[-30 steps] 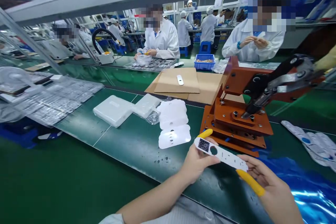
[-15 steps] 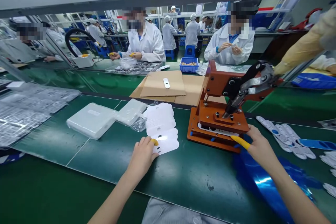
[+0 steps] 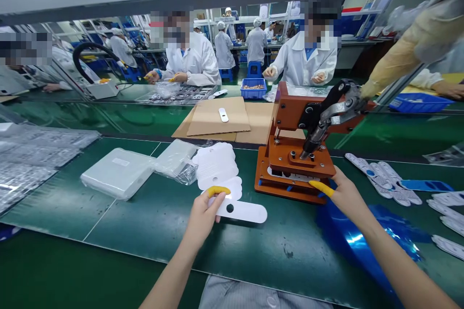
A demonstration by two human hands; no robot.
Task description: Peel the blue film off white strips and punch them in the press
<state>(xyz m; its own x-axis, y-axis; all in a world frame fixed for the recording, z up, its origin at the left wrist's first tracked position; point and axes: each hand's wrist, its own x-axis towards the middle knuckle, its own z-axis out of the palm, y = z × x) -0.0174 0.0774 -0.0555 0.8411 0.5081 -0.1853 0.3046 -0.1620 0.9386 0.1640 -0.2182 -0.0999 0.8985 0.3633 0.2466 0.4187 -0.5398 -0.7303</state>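
Observation:
My left hand (image 3: 207, 210) pinches a flat white strip (image 3: 250, 212) with a rounded end and a dark round hole, between the thumb and a yellow-covered finger. Just behind it lies a spread stack of similar white strips (image 3: 217, 166). At the right end of an orange toggle press (image 3: 300, 161), my right hand (image 3: 339, 190) closes on the end of another white strip (image 3: 293, 176) in the press's slot. Its yellow-covered digit is at the strip's front edge; another finger is partly hidden behind the press corner.
Wrapped white packs (image 3: 118, 171) lie left of the stack. Cardboard sheets (image 3: 217, 125), with one white strip on top, lie behind. Blue film (image 3: 366, 241) and printed strips (image 3: 387, 183) lie to the right. Co-workers in white coats sit across the bench beside a blue bin (image 3: 253, 91).
My left hand has lifted one white strip off the front of the stack and brought it a little to the right. My right hand stays at the press. The camera view has shifted slightly.

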